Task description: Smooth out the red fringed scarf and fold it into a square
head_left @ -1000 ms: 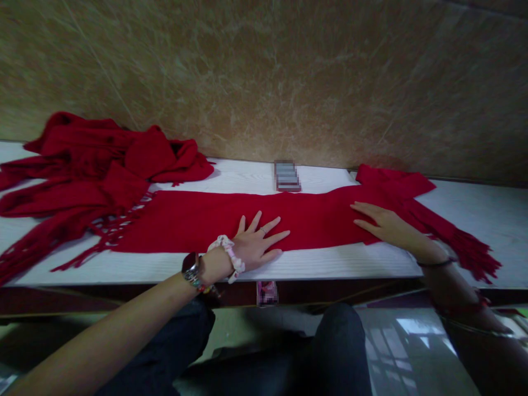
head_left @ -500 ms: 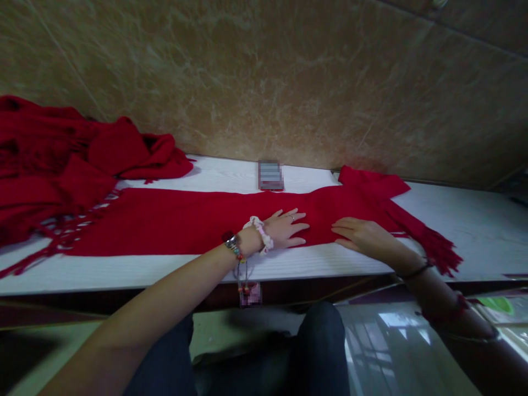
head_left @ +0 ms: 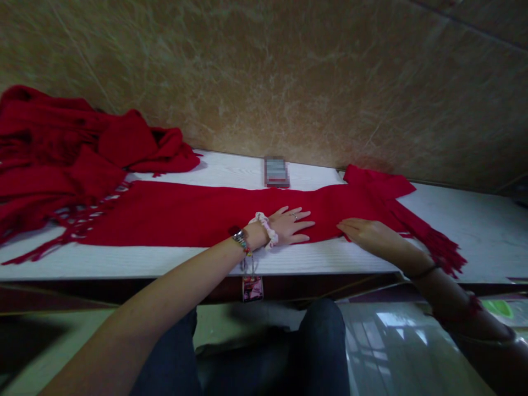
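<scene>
A red scarf [head_left: 198, 214] lies stretched lengthwise, with a fringe at its left end and its right part folded over, fringe hanging toward the front. My left hand [head_left: 289, 225] rests flat on the middle of it, fingers spread, with a ring, a white scrunchie and a beaded bracelet on that arm. To its right, my right hand [head_left: 363, 234] is at the scarf's front edge with its fingers pressed together. A small fold of red cloth shows under those fingertips; the thumb is hidden.
A heap of red fringed cloth [head_left: 91, 143] lies at the left on the white board [head_left: 289, 264]. A small blurred rectangular object [head_left: 276, 171] sits behind the scarf, by the brown marbled wall [head_left: 264, 82]. My knees are below the front edge. A green item [head_left: 497, 309] shows at lower right.
My right fingers have drawn together at the scarf's front edge, where a little cloth is now lifted. My left hand stays spread on the scarf. The view has shifted slightly.
</scene>
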The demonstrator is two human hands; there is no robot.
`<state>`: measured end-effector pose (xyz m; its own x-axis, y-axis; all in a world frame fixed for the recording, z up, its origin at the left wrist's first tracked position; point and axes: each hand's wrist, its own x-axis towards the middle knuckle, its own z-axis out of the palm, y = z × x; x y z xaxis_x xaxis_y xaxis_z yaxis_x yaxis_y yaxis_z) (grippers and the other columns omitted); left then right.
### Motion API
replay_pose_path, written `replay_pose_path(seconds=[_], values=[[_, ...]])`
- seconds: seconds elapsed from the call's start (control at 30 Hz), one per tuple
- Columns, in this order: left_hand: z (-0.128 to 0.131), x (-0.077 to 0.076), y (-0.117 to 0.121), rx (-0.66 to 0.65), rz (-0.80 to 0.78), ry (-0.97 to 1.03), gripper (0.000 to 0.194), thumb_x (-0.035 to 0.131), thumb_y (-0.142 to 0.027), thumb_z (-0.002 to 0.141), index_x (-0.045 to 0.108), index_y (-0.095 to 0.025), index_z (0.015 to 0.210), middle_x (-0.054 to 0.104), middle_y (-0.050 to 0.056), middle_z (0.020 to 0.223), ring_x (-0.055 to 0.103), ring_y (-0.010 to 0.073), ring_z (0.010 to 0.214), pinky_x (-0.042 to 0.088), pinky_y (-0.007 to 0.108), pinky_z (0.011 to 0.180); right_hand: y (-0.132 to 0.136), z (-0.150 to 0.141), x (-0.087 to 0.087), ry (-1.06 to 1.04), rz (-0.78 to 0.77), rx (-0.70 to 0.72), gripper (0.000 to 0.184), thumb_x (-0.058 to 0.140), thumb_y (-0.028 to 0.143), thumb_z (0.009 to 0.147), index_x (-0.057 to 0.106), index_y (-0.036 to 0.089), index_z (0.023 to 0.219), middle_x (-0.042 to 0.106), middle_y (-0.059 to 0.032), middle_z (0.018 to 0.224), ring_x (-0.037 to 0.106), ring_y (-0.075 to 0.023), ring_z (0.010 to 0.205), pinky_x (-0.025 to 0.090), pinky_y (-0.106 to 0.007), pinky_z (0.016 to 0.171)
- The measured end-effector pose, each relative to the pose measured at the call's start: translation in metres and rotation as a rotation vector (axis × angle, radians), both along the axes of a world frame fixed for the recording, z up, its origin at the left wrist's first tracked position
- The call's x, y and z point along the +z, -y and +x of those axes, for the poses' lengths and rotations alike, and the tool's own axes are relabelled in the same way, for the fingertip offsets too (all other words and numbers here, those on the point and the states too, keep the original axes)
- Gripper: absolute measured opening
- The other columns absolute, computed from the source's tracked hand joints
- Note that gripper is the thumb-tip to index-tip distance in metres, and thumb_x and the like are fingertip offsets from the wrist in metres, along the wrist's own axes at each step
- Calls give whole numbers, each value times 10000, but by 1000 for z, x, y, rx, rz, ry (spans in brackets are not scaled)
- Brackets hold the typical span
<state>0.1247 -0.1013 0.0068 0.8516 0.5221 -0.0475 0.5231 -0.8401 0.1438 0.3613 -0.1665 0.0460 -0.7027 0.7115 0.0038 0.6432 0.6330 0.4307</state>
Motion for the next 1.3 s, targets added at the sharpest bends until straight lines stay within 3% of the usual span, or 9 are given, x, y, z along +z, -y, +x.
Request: replay_pose_path(seconds=[0.33, 0.5, 0.63, 0.9, 1.1, 1.3], values=[[-2, 3, 2, 7, -12, 7, 485, 326, -466, 882, 343, -264, 1323, 255, 21, 1422, 160, 211, 1318, 142, 441, 1048, -2, 2, -9, -124, -7, -131, 336, 347, -4, 778, 622, 128, 918, 667, -107, 928, 622, -189, 862, 500, -300, 767], [-3, 0, 1, 1, -16, 41, 598, 307, -588, 835, 314, -270, 1340, 223, 21, 1435, 126, 290, 1315, 124, 507, 1032, -6, 13, -22, -251, 10, -191, 312, 335, 112, 835, 600, 151, 996, 653, -107, 982, 604, -213, 928, 480, -353, 824], [-5, -4, 0, -1, -28, 52, 717, 352, -681, 754, 275, -295, 1354, 187, 19, 1445, 91, 346, 1308, 93, 573, 1009, -7, 22, -27, -280, -41, -124, 320, 333, 131, 841, 588, 163, 1032, 611, -93, 1109, 539, -203, 1067, 462, -361, 882], [-8, -2, 1, 25, -71, 10, 617, 369, -650, 769, 298, -388, 1323, 170, -17, 1446, 53, 367, 1306, 65, 616, 988, 4, 22, -34, -243, -42, -71, 226, 393, 140, 845, 619, 148, 844, 568, -133, 1175, 406, -257, 1201, 419, -441, 923], [-11, -6, -1, -4, -54, 25, 594, 338, -654, 782, 313, -392, 1315, 173, -4, 1446, 53, 362, 1307, 60, 615, 989, 8, 16, -35, -248, 34, -84, 232, 450, 188, 828, 603, 121, 990, 590, -147, 1135, 475, -272, 1138, 430, -440, 898], [-12, -8, -1, -11, -55, 40, 594, 339, -654, 783, 298, -399, 1318, 161, -20, 1449, 48, 339, 1315, 58, 604, 996, 11, 2, -37, -161, 114, -117, 300, 400, 103, 820, 610, 109, 1034, 618, -154, 1079, 528, -262, 1066, 362, -464, 944]])
